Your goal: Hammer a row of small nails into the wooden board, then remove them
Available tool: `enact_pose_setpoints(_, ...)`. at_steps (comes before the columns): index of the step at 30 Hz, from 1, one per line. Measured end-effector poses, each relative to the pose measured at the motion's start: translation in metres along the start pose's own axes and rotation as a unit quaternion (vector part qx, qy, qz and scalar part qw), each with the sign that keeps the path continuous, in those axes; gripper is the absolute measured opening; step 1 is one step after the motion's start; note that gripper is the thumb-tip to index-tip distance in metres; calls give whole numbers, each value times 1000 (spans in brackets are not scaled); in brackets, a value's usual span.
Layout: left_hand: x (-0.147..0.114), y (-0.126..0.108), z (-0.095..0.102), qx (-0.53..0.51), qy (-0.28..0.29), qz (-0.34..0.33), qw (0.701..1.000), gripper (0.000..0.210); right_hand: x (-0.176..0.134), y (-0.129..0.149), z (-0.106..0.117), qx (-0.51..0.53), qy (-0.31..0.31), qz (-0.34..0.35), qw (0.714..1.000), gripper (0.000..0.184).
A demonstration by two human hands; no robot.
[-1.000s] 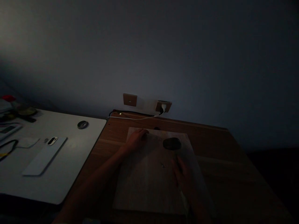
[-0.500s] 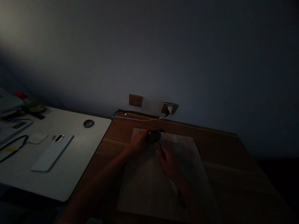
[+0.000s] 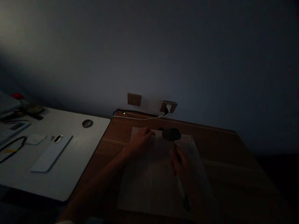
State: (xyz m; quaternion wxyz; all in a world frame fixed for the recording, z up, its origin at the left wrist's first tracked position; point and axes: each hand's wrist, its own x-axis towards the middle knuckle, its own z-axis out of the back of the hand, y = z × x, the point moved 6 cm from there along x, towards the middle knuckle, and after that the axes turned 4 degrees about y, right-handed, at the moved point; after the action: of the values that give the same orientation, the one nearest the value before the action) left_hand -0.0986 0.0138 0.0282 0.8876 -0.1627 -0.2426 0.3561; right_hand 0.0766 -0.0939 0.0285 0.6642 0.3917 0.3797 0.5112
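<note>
Left grip [image 3: 141,139]: one, fingers curled, at the far left part of the board [image 3: 142,193]; whether it pinches anything I cannot tell in this dark. Bit: one, small [image 3: 166,167], kind unclear, on the board, between the two grips but nearer the right. Mallet: one [image 3: 171,134], dark head to the right of my left fingertips, a gap between; long axis running from the head back toward me, slanting a little right. Whether the head touches the board or hangs above it, I cannot tell. Right grip [image 3: 182,165]: one, closed round the mallet's handle, the head beyond it, handle end showing behind. Worktop: wooden [image 3: 224,143], under all.
</note>
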Motion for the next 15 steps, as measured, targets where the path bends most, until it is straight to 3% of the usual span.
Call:
enact_pose_setpoints(2,-4,-40,-3,63,37,-111,991,26,-6,-2,20,20,-25,-13,999,45)
enact_pose_setpoints(4,-15,-81,-15,112,87,-236,961,19,-12,-6,36,19,-55,-19,998,45)
enact_pose_setpoints(7,-34,-119,-35,166,111,-319,927,8,-20,-15,48,16,-71,-44,996,48)
enact_pose_setpoints(11,-50,-130,-50,190,105,-342,914,12,-27,-23,45,34,-62,-54,996,48)
enact_pose_setpoints(15,-45,-103,-40,136,100,-308,936,12,-33,-24,38,25,-45,-52,997,46)
